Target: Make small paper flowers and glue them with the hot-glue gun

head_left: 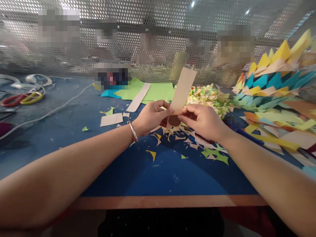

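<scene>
My left hand [153,116], with a silver bangle at the wrist, pinches the lower left edge of a beige paper strip [184,88]. On the opposite edge, the thumb and fingers of my right hand [202,121] are closed at the strip's lower end. The strip stands tilted up and to the right above the table. A dark brown round patch [174,120] shows low between my hands; whether it is a disc or a hole I cannot tell. Small paper scraps [158,140] lie below my hands, beside a green cut-out offcut [217,155].
Green paper sheets [155,90] and a pale strip [139,97] lie behind my left hand. A heap of small paper pieces [209,98] sits behind my right. Layered pointed paper [271,79] rises at right. Scissors with red and yellow handles [32,98] and a white cable [56,106] lie left.
</scene>
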Motion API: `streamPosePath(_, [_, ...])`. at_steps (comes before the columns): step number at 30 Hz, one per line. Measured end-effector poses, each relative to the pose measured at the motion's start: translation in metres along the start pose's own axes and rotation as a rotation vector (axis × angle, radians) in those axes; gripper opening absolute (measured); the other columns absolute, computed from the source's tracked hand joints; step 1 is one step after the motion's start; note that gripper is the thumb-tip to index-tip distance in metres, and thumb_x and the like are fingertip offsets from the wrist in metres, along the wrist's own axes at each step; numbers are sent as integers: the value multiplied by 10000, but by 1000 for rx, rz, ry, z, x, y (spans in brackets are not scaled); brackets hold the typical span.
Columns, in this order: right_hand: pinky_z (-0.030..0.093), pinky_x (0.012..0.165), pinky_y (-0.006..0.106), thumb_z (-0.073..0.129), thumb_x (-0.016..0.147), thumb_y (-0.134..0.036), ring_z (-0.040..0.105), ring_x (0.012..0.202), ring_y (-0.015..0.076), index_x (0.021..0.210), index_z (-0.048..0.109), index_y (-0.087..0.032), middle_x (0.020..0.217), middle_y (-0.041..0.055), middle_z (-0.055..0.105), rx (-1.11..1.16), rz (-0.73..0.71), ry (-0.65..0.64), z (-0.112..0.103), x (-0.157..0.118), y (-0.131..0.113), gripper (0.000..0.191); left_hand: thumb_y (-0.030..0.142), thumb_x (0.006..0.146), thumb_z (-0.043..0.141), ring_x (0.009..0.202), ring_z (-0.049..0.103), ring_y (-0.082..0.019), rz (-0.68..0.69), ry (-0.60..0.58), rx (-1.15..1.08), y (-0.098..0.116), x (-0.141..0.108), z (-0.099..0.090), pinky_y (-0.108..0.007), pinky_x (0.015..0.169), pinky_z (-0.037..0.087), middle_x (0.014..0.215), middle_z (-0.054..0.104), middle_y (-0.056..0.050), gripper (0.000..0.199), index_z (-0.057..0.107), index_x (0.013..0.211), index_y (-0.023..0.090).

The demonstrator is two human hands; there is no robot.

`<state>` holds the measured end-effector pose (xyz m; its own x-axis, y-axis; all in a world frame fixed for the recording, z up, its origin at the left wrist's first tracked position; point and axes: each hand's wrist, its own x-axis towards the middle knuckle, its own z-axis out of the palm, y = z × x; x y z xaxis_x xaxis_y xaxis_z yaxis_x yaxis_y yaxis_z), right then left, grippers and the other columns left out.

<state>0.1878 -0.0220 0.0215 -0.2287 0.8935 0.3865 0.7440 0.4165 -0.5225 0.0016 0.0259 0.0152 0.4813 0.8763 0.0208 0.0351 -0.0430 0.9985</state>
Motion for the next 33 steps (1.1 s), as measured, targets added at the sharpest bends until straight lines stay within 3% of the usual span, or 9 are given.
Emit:
streamPosePath(11, [387,567,275,619,872,-302,521,615,134,755,611,-175,709,21,612,-21,-28,8,-1,1,0,173,146,787,698,612,701,-153,47,-61,4,-1,0,-2,-266,554,536,687,711,-28,182,531,849,183])
streamPosePath(18, [391,575,293,666,856,-460,528,595,141,790,647,-171,696,29,635,24,97,29,-5,2,6,297,125,770,672,609,679,-142,174,-72,21,1,-2,-3,-272,582,529,663,670,12,238,505,922,201])
streamPosePath(21, [383,550,290,661,857,-454,529,570,143,815,652,-174,683,26,635,106,100,33,-6,2,6,283,92,761,668,652,686,-146,202,-73,-19,2,-3,-2,-267,600,518,696,686,-3,267,494,935,196])
streamPosePath(25, [393,580,290,683,835,-366,550,611,151,803,641,-177,700,22,637,128,68,83,-5,3,4,195,81,740,686,665,669,-143,144,-11,-119,2,-6,4,-261,593,487,717,677,-5,278,532,947,182])
streamPosePath(29, [385,578,283,663,848,-434,514,597,132,780,605,-178,684,6,599,244,52,47,-4,2,5,271,92,693,740,734,655,-145,-16,-42,-280,5,-12,10,-259,644,484,819,697,-52,205,651,873,133])
streamPosePath(33, [355,574,284,631,856,-372,506,592,134,757,605,-181,651,1,585,73,27,-3,-10,2,6,216,91,734,710,699,660,-154,-122,18,-404,3,-6,5,-264,656,515,754,715,-65,41,692,749,124])
